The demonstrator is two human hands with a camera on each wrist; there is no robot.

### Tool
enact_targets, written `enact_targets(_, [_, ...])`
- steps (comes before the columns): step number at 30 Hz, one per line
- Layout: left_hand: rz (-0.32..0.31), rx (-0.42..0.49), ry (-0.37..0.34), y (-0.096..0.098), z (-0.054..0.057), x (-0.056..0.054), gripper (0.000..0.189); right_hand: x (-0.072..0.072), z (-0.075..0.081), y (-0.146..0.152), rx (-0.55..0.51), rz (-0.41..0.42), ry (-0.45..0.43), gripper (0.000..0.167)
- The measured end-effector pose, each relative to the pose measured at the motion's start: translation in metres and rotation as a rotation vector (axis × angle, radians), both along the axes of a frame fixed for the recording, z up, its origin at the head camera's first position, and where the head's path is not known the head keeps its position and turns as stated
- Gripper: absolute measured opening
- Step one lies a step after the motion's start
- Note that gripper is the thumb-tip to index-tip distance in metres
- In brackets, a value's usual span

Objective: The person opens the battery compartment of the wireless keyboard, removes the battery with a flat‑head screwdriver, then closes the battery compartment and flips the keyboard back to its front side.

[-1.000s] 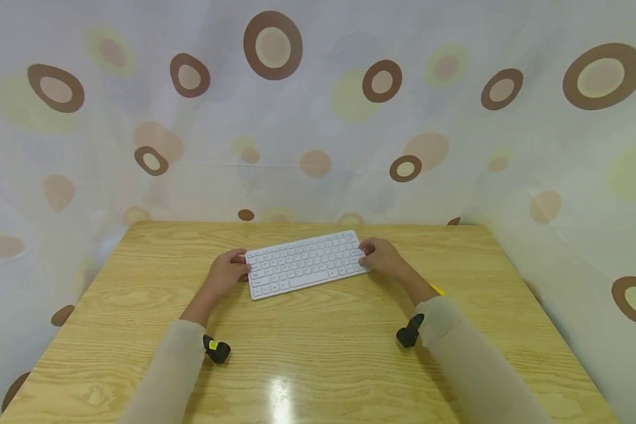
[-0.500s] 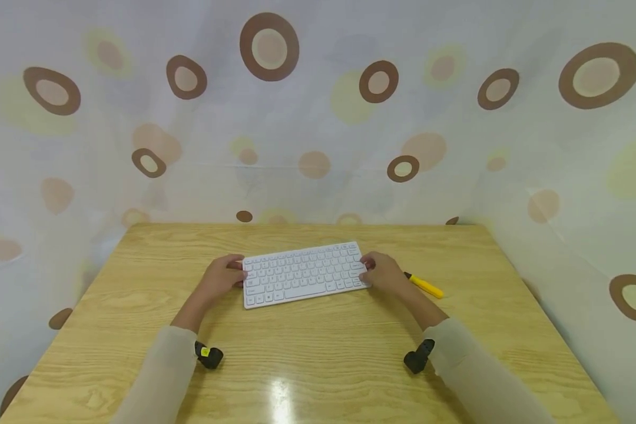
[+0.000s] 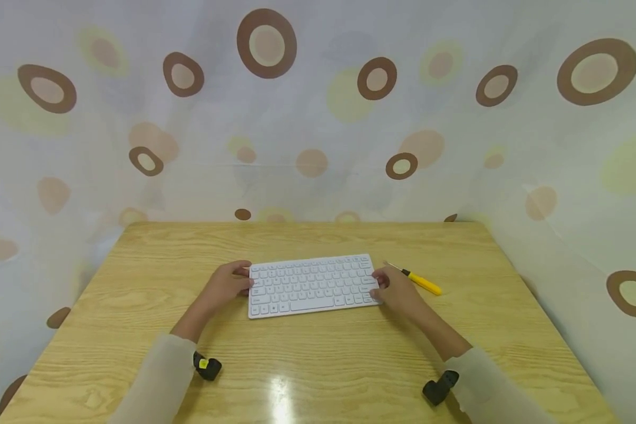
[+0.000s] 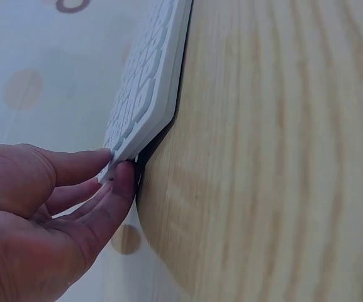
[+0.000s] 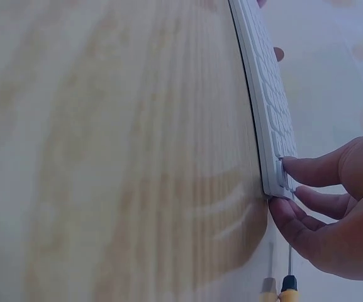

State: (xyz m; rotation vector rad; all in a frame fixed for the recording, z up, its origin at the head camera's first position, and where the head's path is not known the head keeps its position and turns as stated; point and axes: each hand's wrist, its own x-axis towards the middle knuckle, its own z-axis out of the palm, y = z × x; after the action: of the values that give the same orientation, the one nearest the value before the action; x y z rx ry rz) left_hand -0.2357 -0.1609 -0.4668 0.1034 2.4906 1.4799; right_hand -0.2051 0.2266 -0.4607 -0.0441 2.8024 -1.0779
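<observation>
A white keyboard [image 3: 312,288] lies between both hands near the middle of the wooden table, its right end angled slightly away. The left hand [image 3: 227,286] pinches its left end; in the left wrist view, the thumb is on top and fingertips [image 4: 123,179] are at the underside. At the other end the right hand [image 3: 400,291] pinches the keyboard's right edge, thumb over the corner keys in the right wrist view. Just beyond the right hand lies a screwdriver [image 3: 424,283] with a yellow handle and a thin metal shaft.
The wooden table [image 3: 318,353] reaches back to a patterned curtain [image 3: 312,106] that also stands along both sides. Small black cameras sit at both wrists, the left one [image 3: 209,368] bearing a yellow mark. A bright glare spot shows on the table's near part.
Both hands have drawn the keyboard nearer and turned it straighter, with a slight shift to the right in the last half second. The screwdriver, mostly hidden behind the right arm before, now shows fully.
</observation>
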Motion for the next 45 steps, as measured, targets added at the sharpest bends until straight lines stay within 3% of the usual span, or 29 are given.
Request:
enact_targets(17, [-0.029,0.008,-0.001,0.013,-0.005,0.023,0.049,0.042,-0.006,0.017,-0.032,-0.059,-0.020,0.041])
enact_targets(26, [-0.054,0.022,0.012,0.015,-0.006,0.030,0.049,0.059,-0.001,0.021,-0.058,-0.073,-0.040,0.044])
enact_targets(45, [-0.098,0.097,-0.003,0.009,-0.006,0.020,0.038,0.075,-0.005,0.028,-0.085,-0.063,-0.018,0.041])
